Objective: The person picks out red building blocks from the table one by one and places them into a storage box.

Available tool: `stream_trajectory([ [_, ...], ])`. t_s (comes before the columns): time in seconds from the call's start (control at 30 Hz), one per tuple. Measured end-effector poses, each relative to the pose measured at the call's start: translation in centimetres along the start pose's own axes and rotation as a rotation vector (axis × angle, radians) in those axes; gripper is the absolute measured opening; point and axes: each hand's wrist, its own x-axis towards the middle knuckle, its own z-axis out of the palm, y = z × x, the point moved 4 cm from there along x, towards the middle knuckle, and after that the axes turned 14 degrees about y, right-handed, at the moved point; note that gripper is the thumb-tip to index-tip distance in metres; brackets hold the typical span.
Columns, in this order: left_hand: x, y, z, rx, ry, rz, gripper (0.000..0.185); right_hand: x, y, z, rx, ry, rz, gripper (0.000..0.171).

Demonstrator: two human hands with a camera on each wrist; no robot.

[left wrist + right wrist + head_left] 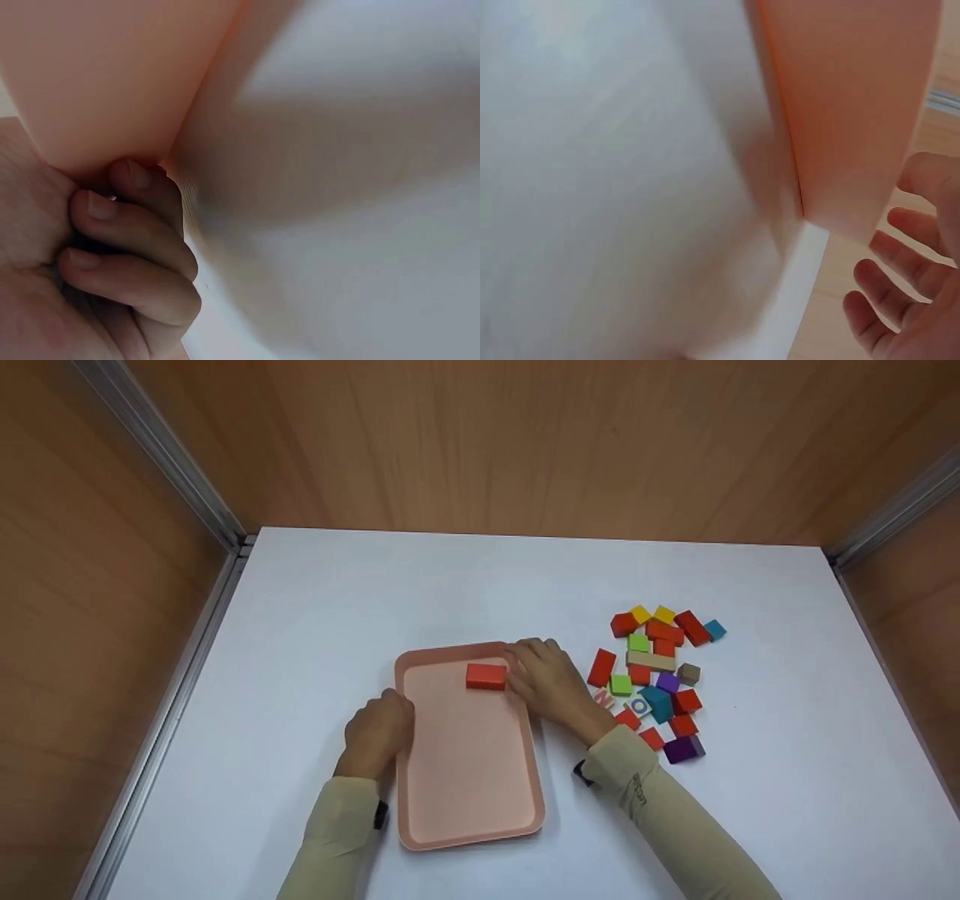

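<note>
A shallow pink tray [465,780] lies on the white table, with a red rectangular block [486,676] inside near its far right corner. My left hand [380,729] grips the tray's left rim; in the left wrist view its curled fingers [139,225] press against the underside of the tray wall [120,82]. Over the far right corner is my right hand [551,679], its thumb side close to the red block. The right wrist view shows its fingers [885,289] loosely bent and spread beside the tray wall [847,112], holding nothing visible.
Right of the tray lies a loose group of colored blocks, among them a teal block [658,703], a dark purple block [682,749], a beige bar [651,661] and several red ones. A wooden wall [525,450] stands behind the white table [337,585], with side panels left and right.
</note>
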Motion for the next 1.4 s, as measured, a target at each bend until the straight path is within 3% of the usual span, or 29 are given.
stream_trajectory([
  [0.13, -0.1, 0.0, 0.0, 0.011, -0.004, 0.032, 0.018, -0.3, 1.9, -1.4, 0.02, 0.017, 0.069, 0.049],
  [0.53, 0.1, -0.2, -0.2, 0.002, -0.04, 0.013, 0.021, -1.8, 8.0, -5.1, -0.072, -0.04, 0.268, 0.053],
  [0.73, 0.1, -0.1, -0.3, -0.001, -0.013, 0.03, 0.02, -2.6, 10.0, -6.1, -0.112, -0.092, 0.372, 0.056],
  [1.07, -0.1, 0.0, -0.1, -0.037, 0.002, 0.033, 0.019, -3.5, 10.7, -5.7, -0.162, -0.187, 0.38, 0.071],
  [1.27, -0.1, -0.1, -0.1, -0.048, 0.006, 0.016, 0.022, -3.4, 10.6, -5.6, -0.171, -0.191, 0.381, 0.069],
  [1.4, 0.0, 0.0, -0.2, -0.003, -0.015, 0.043, 0.019, -3.2, 10.4, -5.7, -0.153, -0.182, 0.404, 0.069],
])
